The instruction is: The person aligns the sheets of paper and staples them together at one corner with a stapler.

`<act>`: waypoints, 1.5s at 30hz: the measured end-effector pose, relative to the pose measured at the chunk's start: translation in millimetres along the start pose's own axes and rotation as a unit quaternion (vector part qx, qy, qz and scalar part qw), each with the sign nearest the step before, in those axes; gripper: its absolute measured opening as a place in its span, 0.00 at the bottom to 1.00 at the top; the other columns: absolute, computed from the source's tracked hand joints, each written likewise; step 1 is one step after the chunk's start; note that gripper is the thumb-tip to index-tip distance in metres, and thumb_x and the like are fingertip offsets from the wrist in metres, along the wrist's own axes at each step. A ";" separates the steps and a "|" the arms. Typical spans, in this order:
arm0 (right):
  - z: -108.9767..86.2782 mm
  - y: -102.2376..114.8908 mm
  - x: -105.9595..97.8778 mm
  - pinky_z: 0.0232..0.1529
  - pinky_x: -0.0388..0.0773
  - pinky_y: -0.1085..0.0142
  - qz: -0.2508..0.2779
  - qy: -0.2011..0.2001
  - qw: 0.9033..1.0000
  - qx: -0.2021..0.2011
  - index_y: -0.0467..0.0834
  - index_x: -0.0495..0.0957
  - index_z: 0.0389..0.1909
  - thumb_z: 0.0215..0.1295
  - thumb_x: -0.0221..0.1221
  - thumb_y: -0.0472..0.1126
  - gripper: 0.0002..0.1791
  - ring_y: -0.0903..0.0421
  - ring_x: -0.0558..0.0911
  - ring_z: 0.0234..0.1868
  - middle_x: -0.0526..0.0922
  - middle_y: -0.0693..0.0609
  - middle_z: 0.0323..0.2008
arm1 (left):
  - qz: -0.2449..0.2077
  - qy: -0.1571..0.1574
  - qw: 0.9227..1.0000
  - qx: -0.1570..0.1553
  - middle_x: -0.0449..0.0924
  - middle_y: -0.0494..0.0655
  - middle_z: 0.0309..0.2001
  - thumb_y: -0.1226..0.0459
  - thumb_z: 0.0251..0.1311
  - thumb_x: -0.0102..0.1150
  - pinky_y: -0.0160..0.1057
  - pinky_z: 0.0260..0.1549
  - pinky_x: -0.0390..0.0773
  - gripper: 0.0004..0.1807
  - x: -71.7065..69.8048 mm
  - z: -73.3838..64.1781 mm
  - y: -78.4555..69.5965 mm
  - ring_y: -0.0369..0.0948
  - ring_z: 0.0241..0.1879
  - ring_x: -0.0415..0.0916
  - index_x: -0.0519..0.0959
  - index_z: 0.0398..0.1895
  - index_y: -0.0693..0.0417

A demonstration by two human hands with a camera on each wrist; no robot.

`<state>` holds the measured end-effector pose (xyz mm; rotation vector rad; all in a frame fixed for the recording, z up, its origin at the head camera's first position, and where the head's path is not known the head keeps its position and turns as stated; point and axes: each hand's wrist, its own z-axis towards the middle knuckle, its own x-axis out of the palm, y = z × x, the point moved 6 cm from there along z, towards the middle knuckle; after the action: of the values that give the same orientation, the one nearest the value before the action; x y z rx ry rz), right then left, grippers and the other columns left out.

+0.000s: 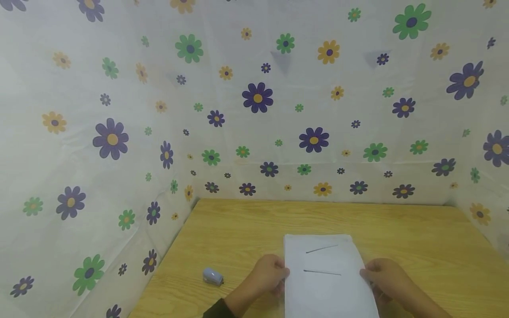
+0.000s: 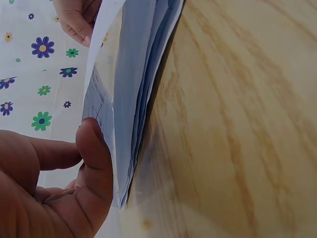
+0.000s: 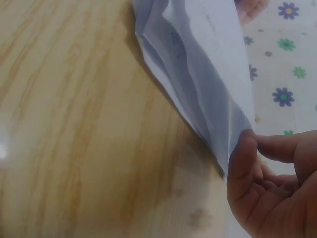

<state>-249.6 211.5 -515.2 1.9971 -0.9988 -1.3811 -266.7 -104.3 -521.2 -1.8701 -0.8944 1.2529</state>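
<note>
A stack of white paper sheets (image 1: 318,296) lies on the wooden table in front of me. Two thin dark lines (image 1: 322,272), each thicker at its left end, show on the top sheet; whether they are drawn or loose sticks I cannot tell. My left hand (image 1: 267,274) pinches the top sheet's left edge between thumb and finger. At the opposite edge, my right hand (image 1: 383,278) pinches the paper too. Both wrist views show the upper sheet (image 2: 101,94) raised from the lower sheets (image 3: 168,54), with gaps between layers. Pen-like lines mark its underside in the left wrist view.
A small grey-blue object (image 1: 213,276) with a dark tip lies on the wooden table (image 1: 238,221), left of my left hand. White sheeting with flowers (image 1: 222,141) hangs behind the table and along both sides.
</note>
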 end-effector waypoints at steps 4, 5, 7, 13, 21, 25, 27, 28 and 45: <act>2.8 -2.0 0.8 0.28 0.84 0.59 -0.018 -0.008 1.000 -0.004 0.28 0.80 0.48 0.69 0.62 0.45 0.21 0.53 0.82 0.28 0.83 0.48 0.29 | 0.008 0.000 1.000 0.008 0.81 0.51 0.23 0.67 0.66 0.63 0.40 0.18 0.83 0.06 0.8 -0.8 -1.4 0.43 0.18 0.81 0.81 0.41 0.63; 3.9 -2.4 0.8 0.28 0.83 0.59 -0.024 -0.012 1.000 -0.008 0.28 0.80 0.47 0.69 0.62 0.45 0.21 0.53 0.81 0.29 0.83 0.49 0.30 | 0.011 0.000 1.000 0.010 0.81 0.51 0.23 0.67 0.66 0.63 0.39 0.18 0.83 0.06 1.0 -1.0 -1.8 0.43 0.18 0.81 0.81 0.41 0.63; 5.8 -3.1 0.4 0.29 0.83 0.59 -0.035 -0.019 0.999 -0.012 0.28 0.80 0.47 0.68 0.63 0.46 0.22 0.54 0.81 0.30 0.83 0.49 0.31 | 0.024 0.001 1.000 0.017 0.81 0.51 0.20 0.67 0.66 0.63 0.39 0.17 0.83 0.05 1.4 -1.0 -2.5 0.43 0.17 0.81 0.82 0.37 0.62; 9.6 -4.4 1.1 0.29 0.82 0.60 -0.054 -0.031 0.998 -0.013 0.28 0.80 0.48 0.66 0.64 0.45 0.22 0.55 0.81 0.30 0.84 0.48 0.32 | 0.063 0.006 0.998 0.023 0.80 0.49 0.19 0.64 0.67 0.63 0.38 0.17 0.81 0.08 1.9 -1.9 -4.0 0.42 0.16 0.81 0.81 0.32 0.59; 10.3 -3.5 7.2 0.30 0.79 0.61 -0.081 -0.047 0.995 -0.030 0.29 0.81 0.44 0.65 0.65 0.42 0.18 0.54 0.79 0.30 0.83 0.49 0.31 | 0.086 0.000 0.996 0.037 0.79 0.49 0.21 0.63 0.67 0.63 0.38 0.15 0.81 0.10 0.8 -3.9 -8.8 0.42 0.15 0.81 0.81 0.33 0.62; 10.2 -3.2 11.5 0.29 0.79 0.62 -0.085 -0.046 0.995 -0.016 0.28 0.79 0.45 0.66 0.64 0.40 0.18 0.54 0.79 0.29 0.82 0.48 0.30 | 0.108 -0.015 0.993 0.041 0.78 0.47 0.20 0.62 0.66 0.64 0.37 0.14 0.78 0.10 0.8 -2.6 -7.7 0.42 0.15 0.78 0.81 0.30 0.61; 10.2 -3.5 12.6 0.28 0.79 0.62 -0.086 -0.048 0.995 -0.015 0.28 0.79 0.46 0.66 0.64 0.40 0.18 0.54 0.79 0.29 0.82 0.48 0.31 | 0.112 -0.016 0.993 0.038 0.77 0.47 0.21 0.61 0.66 0.64 0.38 0.15 0.78 0.10 0.9 -2.0 -6.7 0.42 0.16 0.78 0.82 0.31 0.61; 10.1 -3.6 12.6 0.28 0.79 0.62 -0.087 -0.050 0.995 -0.014 0.28 0.79 0.46 0.66 0.64 0.40 0.18 0.55 0.79 0.29 0.82 0.48 0.31 | 0.112 -0.014 0.993 0.036 0.78 0.47 0.21 0.61 0.66 0.64 0.38 0.15 0.78 0.11 0.9 -1.8 -6.0 0.42 0.16 0.78 0.82 0.31 0.61; -0.2 4.4 -15.0 0.27 0.81 0.61 -0.067 -0.054 0.995 -0.056 0.27 0.77 0.52 0.73 0.59 0.47 0.24 0.56 0.81 0.27 0.84 0.50 0.30 | 0.048 -0.014 0.999 -0.018 0.80 0.48 0.32 0.57 0.67 0.65 0.42 0.26 0.84 0.18 -10.6 0.8 3.4 0.43 0.29 0.81 0.78 0.48 0.63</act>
<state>-253.8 220.9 -503.4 1.9539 -0.8269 -1.5952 -270.0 -114.9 -519.5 -1.9495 -0.8556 1.3309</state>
